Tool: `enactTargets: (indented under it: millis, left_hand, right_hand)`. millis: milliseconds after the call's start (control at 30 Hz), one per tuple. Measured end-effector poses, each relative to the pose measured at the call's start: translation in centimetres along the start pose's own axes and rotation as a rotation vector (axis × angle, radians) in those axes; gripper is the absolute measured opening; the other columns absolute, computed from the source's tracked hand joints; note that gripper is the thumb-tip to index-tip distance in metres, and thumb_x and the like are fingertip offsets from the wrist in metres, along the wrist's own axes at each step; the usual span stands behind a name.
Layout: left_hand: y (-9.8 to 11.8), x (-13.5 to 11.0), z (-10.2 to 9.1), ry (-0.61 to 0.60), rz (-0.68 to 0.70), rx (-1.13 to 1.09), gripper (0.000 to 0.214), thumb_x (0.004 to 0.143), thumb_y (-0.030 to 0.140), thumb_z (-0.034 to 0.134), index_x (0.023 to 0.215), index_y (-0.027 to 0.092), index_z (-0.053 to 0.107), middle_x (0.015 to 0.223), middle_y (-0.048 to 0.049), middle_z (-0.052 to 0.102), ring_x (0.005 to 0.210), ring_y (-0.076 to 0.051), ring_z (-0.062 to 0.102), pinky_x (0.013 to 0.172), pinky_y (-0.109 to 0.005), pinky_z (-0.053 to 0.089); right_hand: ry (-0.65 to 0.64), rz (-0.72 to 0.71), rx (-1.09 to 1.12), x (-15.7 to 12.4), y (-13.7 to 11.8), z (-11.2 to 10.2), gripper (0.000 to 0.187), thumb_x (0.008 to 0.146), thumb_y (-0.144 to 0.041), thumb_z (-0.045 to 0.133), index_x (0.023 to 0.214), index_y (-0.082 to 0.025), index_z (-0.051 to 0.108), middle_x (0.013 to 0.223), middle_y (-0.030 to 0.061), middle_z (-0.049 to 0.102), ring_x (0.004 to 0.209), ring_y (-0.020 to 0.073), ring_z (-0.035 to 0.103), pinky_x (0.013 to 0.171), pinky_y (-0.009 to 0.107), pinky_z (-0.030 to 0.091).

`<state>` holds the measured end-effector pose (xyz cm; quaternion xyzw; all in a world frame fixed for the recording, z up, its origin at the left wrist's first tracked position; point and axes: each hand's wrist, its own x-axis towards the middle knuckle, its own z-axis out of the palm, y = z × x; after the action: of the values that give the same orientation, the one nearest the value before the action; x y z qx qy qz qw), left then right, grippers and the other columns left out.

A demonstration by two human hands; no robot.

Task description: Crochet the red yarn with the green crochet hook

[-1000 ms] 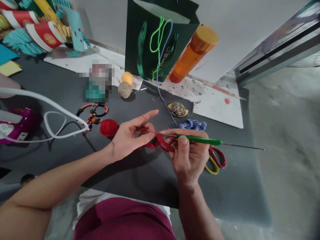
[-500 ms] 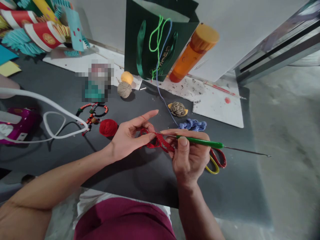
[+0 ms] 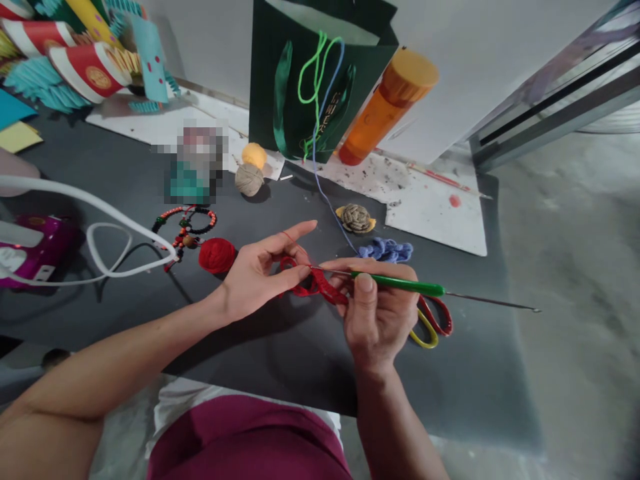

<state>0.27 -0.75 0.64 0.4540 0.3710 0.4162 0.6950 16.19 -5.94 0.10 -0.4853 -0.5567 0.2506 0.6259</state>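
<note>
Between my hands hangs a curling strip of red crochet. My left hand pinches it between thumb and fingertips, with the index finger stretched out and red yarn running over it. My right hand is closed around the green handle of a crochet hook. One tip of the hook meets the red work at my left fingertips; the other points right, over the table. A ball of red yarn lies just left of my left hand. Scissors with red and yellow handles are partly hidden behind my right hand.
Beyond my hands lie a blue crochet piece and a grey crochet flower. A dark green gift bag and an orange bottle stand at the back. Left are yarn balls, a beaded bracelet and a white cable.
My right hand and the crochet hook have shifted very slightly to the left, towards my left fingertips. My left hand keeps its pinch and place.
</note>
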Motion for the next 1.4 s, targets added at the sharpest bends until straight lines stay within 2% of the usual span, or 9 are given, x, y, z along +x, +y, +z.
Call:
enactTargets:
  millis: [200, 367, 567, 800, 933, 1000, 1100, 1233, 1400]
  left_hand:
    - [0.0, 0.1, 0.1, 0.003, -0.001, -0.012, 0.059, 0.074, 0.016, 0.083, 0.132, 0.018, 0.073, 0.08, 0.0014, 0.065, 0.076, -0.01, 0.058, 0.076, -0.024, 0.052]
    - [0.0, 0.0, 0.1, 0.01, -0.013, -0.009, 0.059, 0.074, 0.017, 0.083, 0.132, 0.018, 0.073, 0.081, 0.0012, 0.065, 0.077, -0.011, 0.059, 0.077, -0.025, 0.052]
    - [-0.1, 0.0, 0.0, 0.006, -0.002, -0.002, 0.056, 0.075, 0.017, 0.083, 0.131, 0.019, 0.073, 0.08, 0.0016, 0.065, 0.077, -0.011, 0.06, 0.08, -0.026, 0.052]
    - [-0.1, -0.3, 0.2, 0.036, 0.138, 0.169, 0.025, 0.082, 0.017, 0.076, 0.106, 0.021, 0.082, 0.085, -0.003, 0.07, 0.088, -0.016, 0.065, 0.089, -0.03, 0.051]
    - [-0.3, -0.7, 0.1, 0.084, 0.223, 0.263, 0.031, 0.081, 0.015, 0.077, 0.111, 0.023, 0.081, 0.085, -0.0031, 0.071, 0.086, -0.017, 0.065, 0.09, -0.031, 0.05]
    - [-0.4, -0.7, 0.1, 0.086, 0.182, 0.174, 0.045, 0.079, 0.016, 0.081, 0.124, 0.023, 0.077, 0.083, -0.0013, 0.07, 0.08, -0.015, 0.064, 0.085, -0.03, 0.052]
    - [-0.6, -0.4, 0.1, 0.012, 0.012, -0.112, 0.065, 0.075, 0.018, 0.086, 0.137, 0.024, 0.07, 0.079, 0.0021, 0.069, 0.072, -0.011, 0.062, 0.075, -0.027, 0.052]
    - [-0.8, 0.0, 0.1, -0.113, -0.257, -0.486, 0.054, 0.069, 0.019, 0.092, 0.121, 0.027, 0.079, 0.075, 0.0043, 0.069, 0.069, -0.007, 0.06, 0.072, -0.022, 0.05]
    - [-0.7, 0.1, 0.0, -0.175, -0.394, -0.592, 0.053, 0.064, 0.017, 0.096, 0.114, 0.031, 0.082, 0.076, 0.005, 0.072, 0.067, -0.005, 0.062, 0.073, -0.021, 0.05]
  right_hand:
    - [-0.013, -0.042, -0.042, 0.1, 0.0, -0.1, 0.01, 0.103, -0.022, 0.056, 0.104, -0.029, 0.064, 0.091, 0.0051, 0.08, 0.058, 0.0171, 0.068, 0.04, 0.029, 0.047]
    - [0.004, -0.04, -0.034, 0.0, 0.0, -0.1, 0.011, 0.102, -0.023, 0.057, 0.103, -0.028, 0.066, 0.09, 0.0052, 0.08, 0.056, 0.0168, 0.067, 0.038, 0.029, 0.045]
    - [-0.017, -0.034, -0.071, 0.0, 0.2, -0.3, 0.014, 0.102, -0.021, 0.056, 0.105, -0.03, 0.067, 0.091, 0.0047, 0.08, 0.061, 0.0189, 0.069, 0.049, 0.034, 0.055]
    - [-0.04, -0.151, -0.119, 0.3, 0.3, -0.3, 0.018, 0.101, -0.016, 0.057, 0.107, -0.028, 0.068, 0.092, 0.0057, 0.08, 0.074, 0.021, 0.075, 0.058, 0.035, 0.059]
    - [-0.103, -0.275, -0.234, 0.3, 0.6, -0.1, 0.022, 0.097, -0.012, 0.06, 0.111, -0.027, 0.07, 0.094, 0.0049, 0.08, 0.086, 0.0225, 0.077, 0.074, 0.039, 0.064]
    - [-0.119, -0.333, -0.287, 0.3, 0.7, 0.1, 0.023, 0.096, -0.012, 0.063, 0.111, -0.027, 0.071, 0.095, 0.0048, 0.081, 0.085, 0.0222, 0.078, 0.073, 0.039, 0.065]
    - [-0.09, -0.405, -0.353, 0.1, 0.7, 0.3, 0.025, 0.093, -0.011, 0.069, 0.111, -0.028, 0.073, 0.098, 0.0049, 0.082, 0.083, 0.0213, 0.078, 0.07, 0.037, 0.065]
    - [-0.037, -0.356, -0.311, -0.3, 0.5, 0.4, 0.028, 0.09, -0.011, 0.073, 0.11, -0.03, 0.076, 0.099, 0.0033, 0.083, 0.083, 0.0213, 0.079, 0.07, 0.038, 0.066]
    - [-0.014, -0.17, -0.073, -0.7, 0.5, 0.6, 0.02, 0.094, -0.015, 0.068, 0.107, -0.028, 0.076, 0.096, 0.0026, 0.084, 0.077, 0.0195, 0.077, 0.067, 0.037, 0.063]
